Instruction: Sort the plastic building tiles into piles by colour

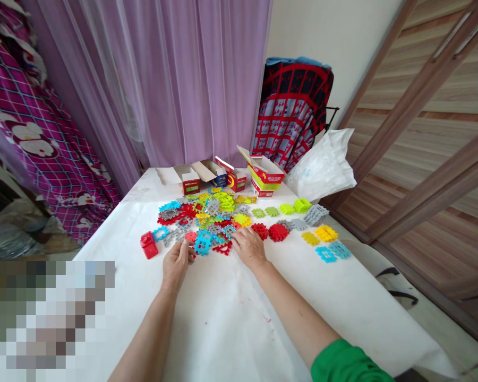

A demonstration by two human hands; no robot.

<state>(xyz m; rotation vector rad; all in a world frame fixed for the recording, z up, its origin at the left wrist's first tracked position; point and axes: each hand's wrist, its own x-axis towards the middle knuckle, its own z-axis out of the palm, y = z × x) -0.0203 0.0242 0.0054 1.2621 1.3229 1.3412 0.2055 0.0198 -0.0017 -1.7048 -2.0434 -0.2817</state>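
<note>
Reaching into the near edge of a mixed pile of plastic waffle tiles (207,217) on the white-covered worktop (223,318). Left hand (177,262): fingers curled around the rim of a blue tile (203,243); whether they pinch it or only touch it, cannot tell. Right hand (249,246): palm down on the pile's right fringe, fingers slightly spread, pressing on tiles rather than gripping.

Sorted groups lie to the right: red tiles (271,232), green tiles (289,208), grey stack (315,214), yellow tiles (321,235), light blue pair (332,251). A red block (148,245) sits left of the pile. Open cartons (231,178) line the far edge beside a white plastic bag (324,167).

Risks, as judged: the right forearm sweeping outward could scatter the red group; the light blue pair sits near the worktop's right edge and could go over; the loose cover may slide under pressing hands.

Room: broad bare cover between pile and body; less on the right.
</note>
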